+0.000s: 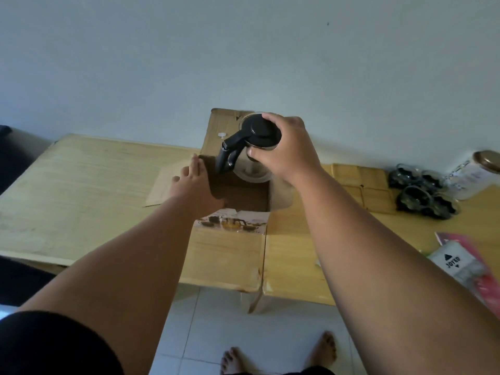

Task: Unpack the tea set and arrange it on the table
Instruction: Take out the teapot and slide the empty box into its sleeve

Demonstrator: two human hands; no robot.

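**Teapot (253,173) held over its open box (238,197)**

Unpacking is the step in hand. A person's right hand (288,150) bears down from above on the black lid (261,128) of the glass teapot, with the fingers curled round the lid's rim and the thumb hooked on the near side. Directly below the grip, the glass belly hangs over the dark mouth of the cardboard box; whether its base has cleared the box's walls cannot be told. Left of the grip and lower, the left hand (194,182) lies with straight fingers against the box's left wall, pinching nothing and apparently steadying the carton.

The pot stands upright, with its long axis vertical and the lid on top. Its black handle (230,154) juts out to the left of the grip and curves downward, toward the left hand. The spout is hidden, presumably on the far side, behind the gripping hand.

Well to the right of the grip, glass cups (424,196) sit on the wooden table (81,180), near flattened cardboard pieces (359,182).

The next move looks to be a carry sideways, clear of the box wall, and a level set-down on bare tabletop. A hold by the lid alone seems chancy — if the lid sits loose, the body could slip away beneath it. The free hand on the handle would likely make the carry safer.
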